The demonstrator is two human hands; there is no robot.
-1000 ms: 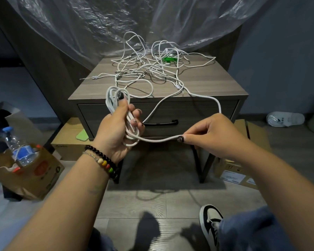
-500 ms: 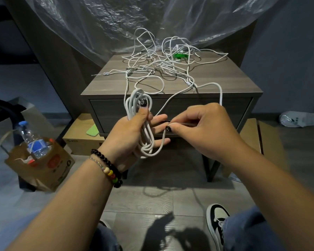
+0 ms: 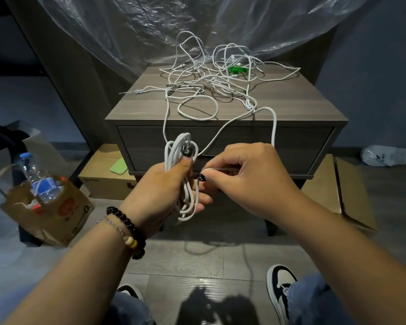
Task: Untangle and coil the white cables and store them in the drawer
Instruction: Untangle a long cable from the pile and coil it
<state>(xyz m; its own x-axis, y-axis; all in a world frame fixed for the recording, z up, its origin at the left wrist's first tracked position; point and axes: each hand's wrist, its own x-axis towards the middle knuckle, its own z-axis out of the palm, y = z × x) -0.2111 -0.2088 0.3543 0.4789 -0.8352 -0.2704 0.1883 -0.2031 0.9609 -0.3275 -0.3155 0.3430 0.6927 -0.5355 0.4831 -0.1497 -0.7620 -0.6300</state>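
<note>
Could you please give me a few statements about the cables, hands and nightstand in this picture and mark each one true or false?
1. The left hand has a coil of white cable in its grip. True.
2. The nightstand drawer stands open. False: it is closed.
3. A tangle of white cables lies on the nightstand top. True.
4. The right hand is empty. False: it pinches a strand of cable beside the coil.
5. A water bottle stands in a paper bag on the floor. True.

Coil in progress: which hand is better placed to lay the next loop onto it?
Right. The right hand pinches the free cable strand beside the coil; the left hand is fully occupied gripping that coil.
</note>
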